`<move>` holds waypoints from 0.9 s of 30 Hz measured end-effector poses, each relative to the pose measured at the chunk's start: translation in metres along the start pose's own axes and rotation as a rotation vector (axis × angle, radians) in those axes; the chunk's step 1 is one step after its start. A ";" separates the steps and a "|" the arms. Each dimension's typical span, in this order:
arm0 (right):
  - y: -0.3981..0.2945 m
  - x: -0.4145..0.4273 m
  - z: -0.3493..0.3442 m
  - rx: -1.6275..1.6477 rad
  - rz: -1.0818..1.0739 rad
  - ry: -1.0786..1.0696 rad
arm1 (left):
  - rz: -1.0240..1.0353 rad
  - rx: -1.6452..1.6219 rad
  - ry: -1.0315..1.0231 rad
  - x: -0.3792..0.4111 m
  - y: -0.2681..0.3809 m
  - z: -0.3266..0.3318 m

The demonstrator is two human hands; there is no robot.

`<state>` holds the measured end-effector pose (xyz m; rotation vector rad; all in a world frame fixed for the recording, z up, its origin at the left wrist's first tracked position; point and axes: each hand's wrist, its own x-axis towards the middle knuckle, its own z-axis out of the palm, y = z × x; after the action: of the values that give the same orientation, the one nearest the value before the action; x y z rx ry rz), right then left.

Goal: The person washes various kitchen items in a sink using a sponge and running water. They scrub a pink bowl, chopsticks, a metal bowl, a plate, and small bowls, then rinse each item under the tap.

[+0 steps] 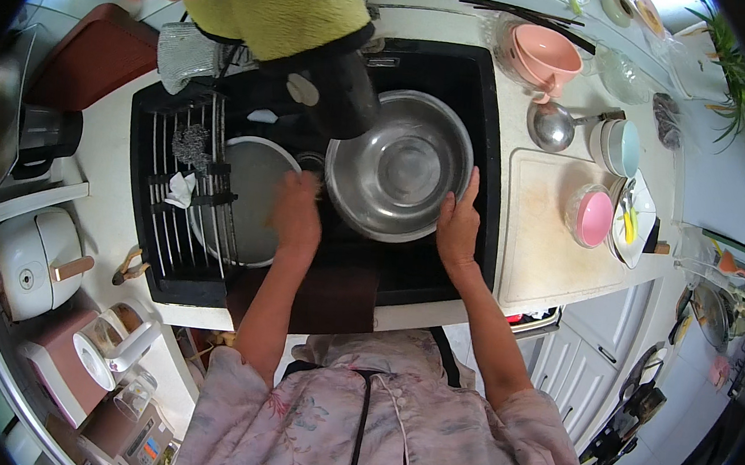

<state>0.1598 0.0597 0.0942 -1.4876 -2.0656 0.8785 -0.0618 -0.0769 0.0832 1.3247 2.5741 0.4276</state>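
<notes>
A wide stainless steel basin (405,168) sits in the black sink (402,276), with no food visible in it. My right hand (460,231) grips its right rim, the thumb at the wall and fingers along the edge. My left hand (297,208) is blurred, over the right side of a round pan with a pale rim (253,184) that holds greyish liquid; whether the hand holds anything cannot be told. A metal rack (174,227) lies across the sink's left part and partly covers the pan. On it are a steel wool scourer (191,145) and a crumpled white piece (181,189).
Yellow-green cloth (293,6) and a black faucet-like fixture (342,92) overhang the sink. A cutting board (544,269) with a pink bowl (594,218) lies right, near a steel ladle (551,126) and pink colanders (548,51). A white rice cooker (40,264) stands left.
</notes>
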 end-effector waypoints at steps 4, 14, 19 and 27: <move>0.005 0.004 0.001 -0.186 0.077 -0.159 | -0.275 -0.022 0.229 -0.002 -0.056 0.017; -0.021 -0.013 0.009 -0.630 -0.391 -0.484 | -0.322 -0.186 -0.187 -0.015 -0.140 0.091; 0.019 -0.013 0.074 -0.740 -0.821 -0.767 | -0.610 -0.863 -0.043 -0.001 -0.120 0.067; -0.073 0.023 0.005 -0.267 -0.725 -0.668 | -0.449 -1.412 0.214 -0.019 -0.054 -0.040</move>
<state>0.1009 0.0648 0.1425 -0.4326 -2.9945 0.8717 -0.1047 -0.1283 0.1028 0.1799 1.7141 1.8202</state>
